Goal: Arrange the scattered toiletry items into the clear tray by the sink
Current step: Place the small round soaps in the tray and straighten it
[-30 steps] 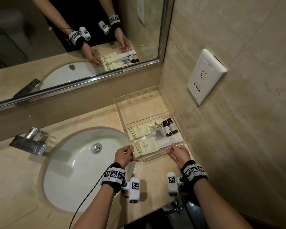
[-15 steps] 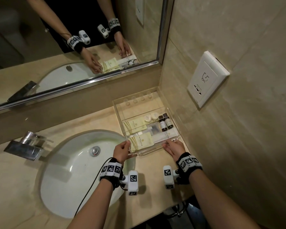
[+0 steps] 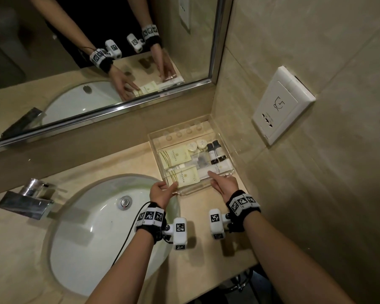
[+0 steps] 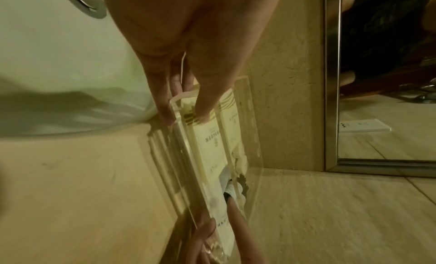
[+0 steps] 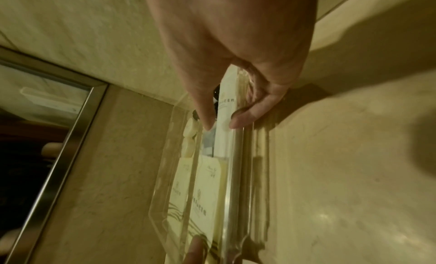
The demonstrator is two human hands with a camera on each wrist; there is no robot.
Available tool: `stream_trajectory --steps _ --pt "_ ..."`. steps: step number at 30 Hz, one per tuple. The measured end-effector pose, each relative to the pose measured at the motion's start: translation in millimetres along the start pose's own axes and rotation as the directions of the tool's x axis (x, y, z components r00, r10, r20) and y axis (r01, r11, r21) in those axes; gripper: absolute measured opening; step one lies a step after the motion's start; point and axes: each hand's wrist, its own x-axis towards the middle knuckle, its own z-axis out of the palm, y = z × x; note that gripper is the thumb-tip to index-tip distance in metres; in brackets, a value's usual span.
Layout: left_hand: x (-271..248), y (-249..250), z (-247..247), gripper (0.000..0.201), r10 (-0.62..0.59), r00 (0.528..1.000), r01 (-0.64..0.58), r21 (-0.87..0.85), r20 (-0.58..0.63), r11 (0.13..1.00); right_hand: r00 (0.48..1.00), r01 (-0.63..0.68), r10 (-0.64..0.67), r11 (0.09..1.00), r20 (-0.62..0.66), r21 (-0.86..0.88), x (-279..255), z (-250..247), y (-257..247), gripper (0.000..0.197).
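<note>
The clear tray (image 3: 180,137) sits on the counter in the corner between the mirror wall and the right wall. It holds two cream packets (image 3: 173,157), two round soaps (image 3: 196,145), two dark bottles (image 3: 215,151) and a white tube (image 3: 215,170). My left hand (image 3: 167,187) pinches the tray's near left corner, thumb inside and fingers outside (image 4: 184,111). At the near right corner my right hand (image 3: 217,182) pinches the front wall, its thumb over the tube (image 5: 223,123). The tray (image 4: 254,137) shows edge-on in both wrist views (image 5: 165,174).
A white oval sink (image 3: 92,227) lies left of the tray, with a metal tap (image 3: 29,200) at its far left. The mirror (image 3: 97,51) runs along the back. A white wall socket (image 3: 283,106) sits on the right wall. The counter's front edge (image 3: 206,279) is near me.
Both hands have slid the tray a little away from me towards the mirror wall. Their grip on its near edge is the same.
</note>
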Motion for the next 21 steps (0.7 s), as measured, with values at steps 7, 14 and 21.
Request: stream_trajectory --steps 7,14,21 --pt "0 6 10 0.049 -0.025 0.993 0.022 -0.029 -0.114 0.999 0.995 0.010 -0.030 0.978 -0.091 -0.208 -4 23 1 0.143" --pt "-11 14 12 0.045 -0.020 0.986 0.019 -0.007 -0.164 1.000 0.991 -0.031 -0.001 0.970 -0.132 -0.240 2 34 11 0.158" --pt "-17 26 19 0.045 -0.066 0.976 0.064 -0.014 -0.208 0.998 0.990 0.010 -0.044 0.970 -0.135 -0.245 10 39 2 0.142"
